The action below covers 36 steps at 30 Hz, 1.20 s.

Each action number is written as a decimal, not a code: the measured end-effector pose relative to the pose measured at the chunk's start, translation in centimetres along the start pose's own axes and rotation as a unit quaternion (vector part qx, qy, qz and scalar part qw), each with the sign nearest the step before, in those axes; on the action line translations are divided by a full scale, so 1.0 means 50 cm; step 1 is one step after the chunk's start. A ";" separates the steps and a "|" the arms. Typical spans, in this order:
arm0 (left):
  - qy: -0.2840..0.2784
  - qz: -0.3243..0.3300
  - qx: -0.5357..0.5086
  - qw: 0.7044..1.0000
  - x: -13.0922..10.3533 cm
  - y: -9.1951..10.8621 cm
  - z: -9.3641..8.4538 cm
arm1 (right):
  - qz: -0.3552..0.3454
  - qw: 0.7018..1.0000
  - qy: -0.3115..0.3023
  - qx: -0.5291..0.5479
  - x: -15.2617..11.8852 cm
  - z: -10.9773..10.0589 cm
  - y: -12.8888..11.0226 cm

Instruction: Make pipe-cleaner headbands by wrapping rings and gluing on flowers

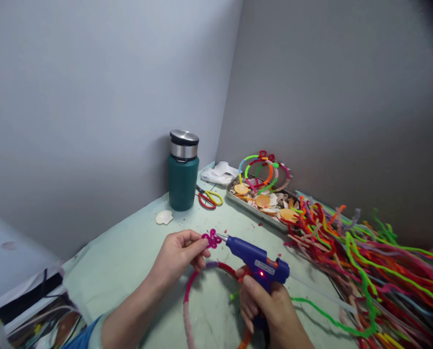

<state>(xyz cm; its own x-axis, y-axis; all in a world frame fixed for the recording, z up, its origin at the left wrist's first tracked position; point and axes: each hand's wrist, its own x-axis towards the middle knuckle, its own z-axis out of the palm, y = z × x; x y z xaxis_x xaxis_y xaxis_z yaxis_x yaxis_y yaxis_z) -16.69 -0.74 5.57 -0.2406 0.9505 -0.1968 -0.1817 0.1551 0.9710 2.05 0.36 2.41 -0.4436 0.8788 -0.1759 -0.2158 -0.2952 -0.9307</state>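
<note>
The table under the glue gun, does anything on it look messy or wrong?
A little: one pale scallop shell lies alone near the teal bottle, apart from the shells in the metal tray, and tiny red scraps are scattered loose on the tabletop.

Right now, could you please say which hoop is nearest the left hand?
The front hoop by the left hand, partly lilac; the other hoops are farther back, on the shell tray.

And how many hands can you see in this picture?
2. The left hand, toward the middle, pinches a magenta flower; the right hand, lower right of it, grips the blue glue gun.
</note>
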 end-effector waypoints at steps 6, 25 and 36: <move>-0.006 0.006 -0.005 1.000 0.002 -0.001 0.000 | 0.001 1.000 -0.003 -0.008 0.000 -0.001 0.008; 0.014 0.020 -0.003 1.000 0.004 -0.004 -0.004 | 0.014 0.999 -0.007 -0.042 0.003 -0.013 0.020; -0.003 0.015 0.014 1.000 0.001 0.000 0.002 | 0.002 1.000 0.019 -0.025 0.010 -0.005 0.018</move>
<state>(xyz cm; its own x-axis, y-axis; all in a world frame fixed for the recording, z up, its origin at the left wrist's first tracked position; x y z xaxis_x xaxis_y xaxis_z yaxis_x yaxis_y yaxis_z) -16.61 -0.69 5.55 -0.2390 0.9565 -0.1671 -0.1484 0.1341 0.9798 1.86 0.62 1.42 -0.4105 0.8917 -0.1906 -0.1707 -0.2805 -0.9446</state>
